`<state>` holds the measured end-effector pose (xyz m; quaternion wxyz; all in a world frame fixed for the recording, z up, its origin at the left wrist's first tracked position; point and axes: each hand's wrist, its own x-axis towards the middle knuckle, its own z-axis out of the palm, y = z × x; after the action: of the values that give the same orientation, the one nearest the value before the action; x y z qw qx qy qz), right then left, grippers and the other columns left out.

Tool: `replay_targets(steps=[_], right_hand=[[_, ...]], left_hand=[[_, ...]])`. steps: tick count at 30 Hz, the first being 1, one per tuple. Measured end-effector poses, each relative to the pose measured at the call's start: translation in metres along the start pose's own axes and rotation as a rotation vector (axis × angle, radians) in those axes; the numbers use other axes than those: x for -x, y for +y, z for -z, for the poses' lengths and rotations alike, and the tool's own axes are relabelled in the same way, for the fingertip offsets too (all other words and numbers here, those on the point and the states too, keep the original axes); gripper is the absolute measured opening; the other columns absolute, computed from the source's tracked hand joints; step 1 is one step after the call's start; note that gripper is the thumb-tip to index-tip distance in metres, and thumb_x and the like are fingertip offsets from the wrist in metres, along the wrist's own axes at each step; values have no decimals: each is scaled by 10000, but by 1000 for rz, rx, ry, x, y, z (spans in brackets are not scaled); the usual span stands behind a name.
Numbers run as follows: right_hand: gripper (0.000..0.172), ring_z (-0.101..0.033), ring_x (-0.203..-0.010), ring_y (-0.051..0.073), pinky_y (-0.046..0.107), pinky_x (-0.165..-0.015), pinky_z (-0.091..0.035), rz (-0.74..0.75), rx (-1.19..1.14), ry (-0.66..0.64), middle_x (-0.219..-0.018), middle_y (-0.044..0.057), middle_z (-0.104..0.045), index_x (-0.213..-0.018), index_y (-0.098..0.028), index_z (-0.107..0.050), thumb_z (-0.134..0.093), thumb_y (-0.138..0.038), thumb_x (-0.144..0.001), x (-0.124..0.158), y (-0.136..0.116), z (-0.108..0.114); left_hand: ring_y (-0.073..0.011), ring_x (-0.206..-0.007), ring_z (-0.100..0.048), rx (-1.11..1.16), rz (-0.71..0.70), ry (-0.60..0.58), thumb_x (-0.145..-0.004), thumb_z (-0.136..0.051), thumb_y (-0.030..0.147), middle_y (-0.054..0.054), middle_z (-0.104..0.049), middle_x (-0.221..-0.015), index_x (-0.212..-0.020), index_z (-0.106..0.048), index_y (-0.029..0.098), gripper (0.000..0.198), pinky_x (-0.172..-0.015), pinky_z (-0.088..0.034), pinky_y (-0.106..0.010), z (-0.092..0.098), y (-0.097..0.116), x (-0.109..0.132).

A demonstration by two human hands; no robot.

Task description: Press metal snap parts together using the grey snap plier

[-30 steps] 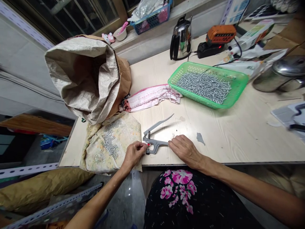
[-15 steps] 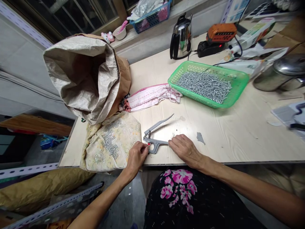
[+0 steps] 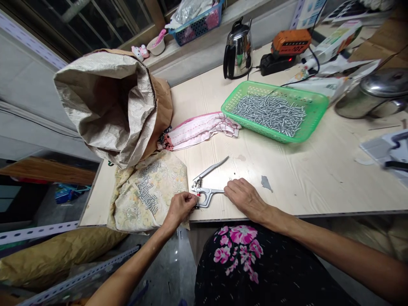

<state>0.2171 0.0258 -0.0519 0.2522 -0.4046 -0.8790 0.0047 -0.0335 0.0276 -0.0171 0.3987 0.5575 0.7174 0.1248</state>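
A grey metal hand press (image 3: 208, 191) with a spring and a raised upper lever lies near the table's front edge. My right hand (image 3: 244, 195) is closed around the end of its lower handle. At its left end, beside the jaw and a small red part (image 3: 198, 194), my left hand (image 3: 182, 207) pinches with thumb and forefinger. Whatever sits between those fingertips is too small to make out. Left of that hand, several small metal pins (image 3: 148, 191) lie in rows on a folded patterned cloth (image 3: 172, 178).
A green basket (image 3: 310, 127) full of metal pins stands at the back right. A large open paper sack (image 3: 162, 102) is at the back left, with a pink-white cloth (image 3: 200, 131) beside it. Behind are a kettle (image 3: 237, 51) and an orange battery (image 3: 291, 41) on a charger.
The view has shifted slightly. The press's upper lever sits a little lower, and both hands keep their places on and beside the press.
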Motion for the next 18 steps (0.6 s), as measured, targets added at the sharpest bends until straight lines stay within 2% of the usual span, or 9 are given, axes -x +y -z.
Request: replay_targets(steps=[2, 4, 6, 8, 9, 11, 13, 15, 18], right_hand=[[178, -457, -720, 189, 340, -685, -326, -20, -33, -49, -777, 41, -553, -793, -174, -557, -472, -56, -897, 0, 1, 3], [39, -518, -841, 219, 357, -741, -376, -57, -86, -118, -924, 82, -607, -912, -157, -585, -551, -175, -903, -2, 5, 10], [354, -504, -1099, 289, 416, -873, -403, -90, -134, -167, -1218, 163, -565, -1146, -135, -556, -625, -358, -879, -7, 13, 17], [711, -345, -1325, 350, 499, -1014, -341, -97, -158, -197, -1454, 212, -378, -1368, -134, -411, -660, -514, -821, -15, 26, 21], [843, -263, -1381, 366, 533, -1059, -294, -90, -162, -217, -1506, 220, -301, -1430, -138, -337, -673, -566, -787, -20, 33, 22], [1005, -178, -1419, 389, 575, -1097, -228, -66, -171, -285, -1534, 226, -249, -1478, -142, -267, -708, -626, -714, -29, 45, 20], [1083, -178, -1414, 410, 603, -1097, -211, -37, -177, -355, -1516, 237, -283, -1479, -133, -275, -743, -648, -649, -38, 53, 16], [1095, -252, -1375, 420, 612, -1079, -238, -23, -173, -388, -1463, 241, -362, -1459, -121, -316, -772, -632, -605, -45, 56, 14], [1001, -414, -1235, 391, 568, -1022, -329, -30, -154, -371, -1329, 217, -492, -1404, -105, -393, -800, -544, -602, -49, 51, 18]], left_hand=[[-138, -474, -567, 15, 17, -2, -702, -623, 433, -3, -600, -494, -633, -668, 143, 301, -471, -418, -218, 0, 1, 0], [-136, -467, -569, 29, 24, -6, -697, -630, 433, -3, -600, -494, -630, -667, 141, 302, -467, -422, -217, 0, 1, 0], [-134, -464, -571, 44, 29, -14, -693, -633, 442, -4, -604, -506, -632, -664, 139, 310, -465, -425, -218, 0, 0, 0], [-131, -461, -569, 56, 34, -22, -692, -629, 453, -3, -604, -517, -640, -663, 136, 323, -465, -430, -220, -1, -1, 0], [-129, -458, -566, 60, 37, -25, -693, -625, 458, -1, -600, -519, -646, -662, 135, 329, -464, -431, -221, -1, -2, 0], [-126, -456, -559, 71, 38, -29, -697, -618, 463, 4, -589, -519, -658, -661, 131, 337, -462, -432, -221, -1, -3, 0], [-125, -460, -556, 80, 36, -27, -700, -615, 466, 8, -580, -515, -665, -661, 129, 342, -460, -433, -220, -2, -3, 0], [-126, -465, -561, 76, 32, -22, -699, -617, 467, 10, -578, -511, -666, -661, 130, 342, -466, -437, -219, -2, -4, 1], [-128, -464, -569, 53, 38, -16, -695, -623, 464, 8, -583, -507, -660, -661, 133, 335, -474, -443, -219, -3, -4, 0]])
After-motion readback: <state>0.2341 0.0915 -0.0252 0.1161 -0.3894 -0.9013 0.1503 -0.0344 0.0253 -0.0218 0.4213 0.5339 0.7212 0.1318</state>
